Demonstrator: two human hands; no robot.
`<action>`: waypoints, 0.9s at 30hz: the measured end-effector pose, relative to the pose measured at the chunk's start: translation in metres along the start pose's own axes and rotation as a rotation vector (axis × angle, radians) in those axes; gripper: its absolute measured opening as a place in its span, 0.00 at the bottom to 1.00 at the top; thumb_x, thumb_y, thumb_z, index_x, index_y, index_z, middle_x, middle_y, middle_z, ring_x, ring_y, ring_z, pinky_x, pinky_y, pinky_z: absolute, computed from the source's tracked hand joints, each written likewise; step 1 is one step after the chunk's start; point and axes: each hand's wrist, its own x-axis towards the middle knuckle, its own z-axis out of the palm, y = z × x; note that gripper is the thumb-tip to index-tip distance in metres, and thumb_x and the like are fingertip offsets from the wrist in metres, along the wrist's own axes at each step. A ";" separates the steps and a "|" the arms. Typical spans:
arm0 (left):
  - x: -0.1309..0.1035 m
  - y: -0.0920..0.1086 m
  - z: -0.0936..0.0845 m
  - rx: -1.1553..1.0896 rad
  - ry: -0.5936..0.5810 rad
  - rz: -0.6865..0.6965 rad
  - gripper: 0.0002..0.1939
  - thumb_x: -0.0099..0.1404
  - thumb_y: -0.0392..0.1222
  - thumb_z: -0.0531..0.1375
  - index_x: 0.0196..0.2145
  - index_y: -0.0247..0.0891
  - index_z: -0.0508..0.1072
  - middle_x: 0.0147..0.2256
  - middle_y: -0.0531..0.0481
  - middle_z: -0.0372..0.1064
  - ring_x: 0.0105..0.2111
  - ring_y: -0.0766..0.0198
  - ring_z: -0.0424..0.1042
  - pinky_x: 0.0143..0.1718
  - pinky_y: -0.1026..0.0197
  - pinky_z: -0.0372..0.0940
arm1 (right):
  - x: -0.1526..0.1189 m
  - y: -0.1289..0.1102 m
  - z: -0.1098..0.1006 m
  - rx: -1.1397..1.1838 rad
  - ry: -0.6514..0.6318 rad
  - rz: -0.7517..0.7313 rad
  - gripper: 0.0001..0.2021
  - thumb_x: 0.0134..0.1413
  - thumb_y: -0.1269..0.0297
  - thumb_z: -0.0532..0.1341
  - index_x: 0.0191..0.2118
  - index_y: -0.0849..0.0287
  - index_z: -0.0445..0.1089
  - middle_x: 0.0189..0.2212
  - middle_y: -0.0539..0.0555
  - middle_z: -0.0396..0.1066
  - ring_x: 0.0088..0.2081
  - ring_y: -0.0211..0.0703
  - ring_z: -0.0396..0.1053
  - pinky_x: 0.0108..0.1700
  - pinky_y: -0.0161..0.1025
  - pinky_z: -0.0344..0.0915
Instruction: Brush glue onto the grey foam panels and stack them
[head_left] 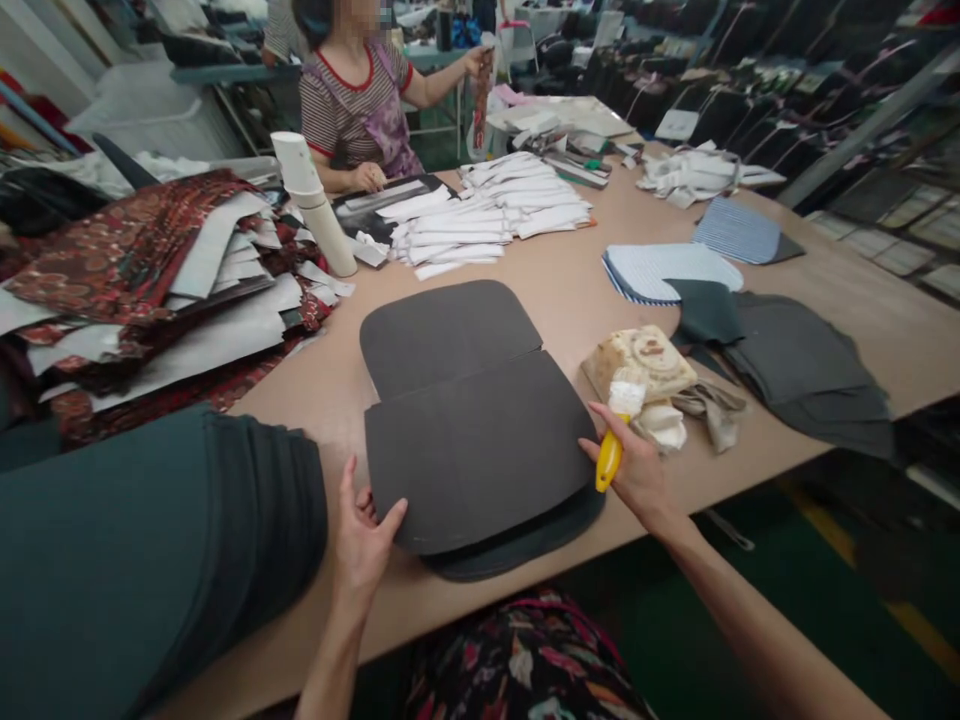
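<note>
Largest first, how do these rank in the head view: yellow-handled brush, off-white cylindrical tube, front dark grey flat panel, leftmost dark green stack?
Dark green stack
Dark grey panel
Off-white tube
Yellow-handled brush

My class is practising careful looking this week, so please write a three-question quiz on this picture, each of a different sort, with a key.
1. Multiple choice: what colour is the handle of the brush in the right hand? A red; B yellow; C blue.
2. True or false: the left hand holds a second brush.
3. Fill in: the red patterned cloth lies at the ____ side of the picture.

Key: 1 B; 2 false, its thumb is at the nearer dark grey panel; 3 left.
</note>
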 end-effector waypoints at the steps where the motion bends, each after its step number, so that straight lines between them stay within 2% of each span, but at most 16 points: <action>1: -0.001 -0.004 0.001 -0.002 -0.007 -0.006 0.54 0.47 0.47 0.68 0.63 0.41 0.41 0.42 0.44 0.72 0.44 0.54 0.73 0.52 0.47 0.63 | -0.004 0.004 0.002 -0.020 -0.009 0.011 0.28 0.52 0.52 0.58 0.58 0.58 0.61 0.32 0.53 0.67 0.30 0.43 0.68 0.36 0.40 0.65; 7: -0.004 -0.032 0.003 0.031 -0.047 -0.053 0.49 0.49 0.47 0.66 0.63 0.40 0.45 0.47 0.41 0.70 0.48 0.53 0.71 0.53 0.47 0.63 | -0.021 0.025 0.011 -0.125 -0.049 0.061 0.27 0.53 0.53 0.57 0.57 0.58 0.61 0.32 0.55 0.70 0.34 0.48 0.71 0.37 0.43 0.66; 11: -0.001 -0.047 0.003 0.123 -0.070 -0.017 0.38 0.51 0.47 0.65 0.58 0.40 0.59 0.56 0.41 0.62 0.55 0.52 0.63 0.58 0.49 0.57 | -0.026 0.031 0.011 -0.125 -0.076 0.066 0.27 0.53 0.54 0.56 0.58 0.59 0.61 0.33 0.56 0.71 0.34 0.48 0.71 0.37 0.43 0.67; 15: 0.001 -0.053 0.003 0.226 -0.111 0.001 0.27 0.53 0.48 0.63 0.51 0.40 0.69 0.53 0.45 0.67 0.55 0.53 0.63 0.58 0.50 0.57 | -0.029 0.033 0.008 -0.128 -0.081 0.080 0.27 0.53 0.55 0.56 0.58 0.59 0.60 0.35 0.56 0.71 0.34 0.47 0.71 0.38 0.43 0.67; 27: -0.007 -0.065 0.006 0.381 -0.110 0.061 0.23 0.55 0.48 0.61 0.49 0.39 0.70 0.49 0.43 0.69 0.49 0.54 0.68 0.52 0.51 0.61 | -0.033 0.054 0.012 -0.038 -0.130 0.027 0.26 0.54 0.55 0.56 0.57 0.62 0.61 0.40 0.58 0.69 0.38 0.46 0.69 0.40 0.42 0.66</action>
